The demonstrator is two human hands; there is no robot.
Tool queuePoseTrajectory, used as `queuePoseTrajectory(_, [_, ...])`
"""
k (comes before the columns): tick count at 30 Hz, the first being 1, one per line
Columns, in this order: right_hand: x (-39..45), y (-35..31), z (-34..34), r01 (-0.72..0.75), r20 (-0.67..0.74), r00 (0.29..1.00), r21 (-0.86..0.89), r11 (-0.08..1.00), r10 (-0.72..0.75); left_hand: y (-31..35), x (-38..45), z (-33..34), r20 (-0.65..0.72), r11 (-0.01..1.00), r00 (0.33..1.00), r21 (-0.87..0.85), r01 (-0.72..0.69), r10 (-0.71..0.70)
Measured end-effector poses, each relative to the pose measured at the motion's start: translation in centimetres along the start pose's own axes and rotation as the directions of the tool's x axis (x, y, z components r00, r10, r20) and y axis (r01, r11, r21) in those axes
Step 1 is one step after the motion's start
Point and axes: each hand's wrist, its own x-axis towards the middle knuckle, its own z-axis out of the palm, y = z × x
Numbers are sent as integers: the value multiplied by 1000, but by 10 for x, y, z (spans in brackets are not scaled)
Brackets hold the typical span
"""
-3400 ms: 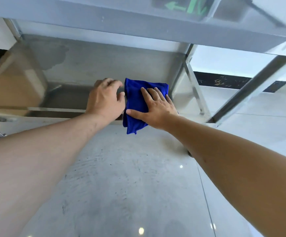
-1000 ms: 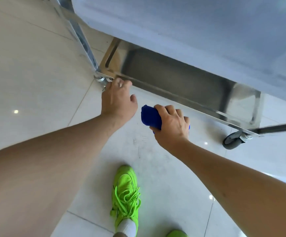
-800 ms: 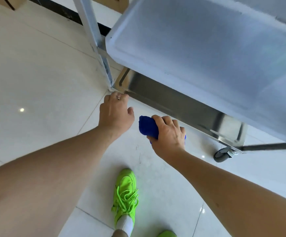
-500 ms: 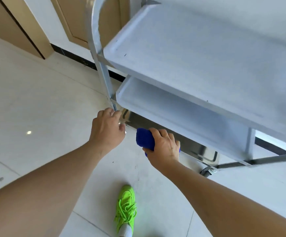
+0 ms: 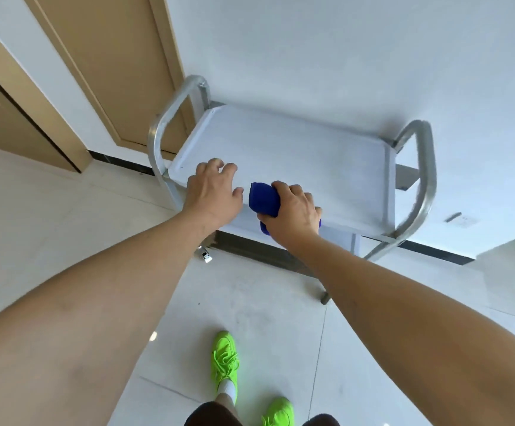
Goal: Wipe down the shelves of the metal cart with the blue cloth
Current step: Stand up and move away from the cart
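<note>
Head view looks down on the metal cart (image 5: 296, 155) from above; its top shelf (image 5: 311, 149) is a flat, smooth tray of pale matte steel with a low raised rim and rounded corners; at each short end a bent round tube makes a handle, the left handle (image 5: 170, 118) and the right handle (image 5: 425, 167), both brushed and a little shiny. The right hand (image 5: 293, 210) is clenched around the blue cloth (image 5: 264, 199); the cloth is bunched into a soft, thick roll of deep blue fabric, and it sits at the near edge of the top shelf, with one end pointing out to the left from the fist. The left hand (image 5: 213, 192) is released, fingers loosely spread, grasping nothing; it lies over the near left part of the same shelf, just beside the cloth; I cannot tell if the fingertips touch the steel. Below, on glossy pale floor tiles (image 5: 65, 226), stand two neon green shoes (image 5: 225, 361) with laces.
</note>
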Motion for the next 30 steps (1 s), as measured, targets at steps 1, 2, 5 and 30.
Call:
queuePoseTrajectory(1, [-1,0,-20,-8,-23,1000,5,1000,9,11,2,-12,-17,1000,1000,6,-14,14])
queuePoseTrajectory(2, [-2,0,-39,-18,-45,999,15,1000,19,23,5,-24,-32,1000,999,5,-22,22])
queuePoseTrajectory(5, [-6,4,-93,-35,-113,993,42,998,40,63,16,-56,-73,997,995,-30,-65,62])
queuePoseTrajectory(30, [63,93,-300,-463,-513,676,264,846,530,289,204,-86,-88,777,804,-213,-592,588])
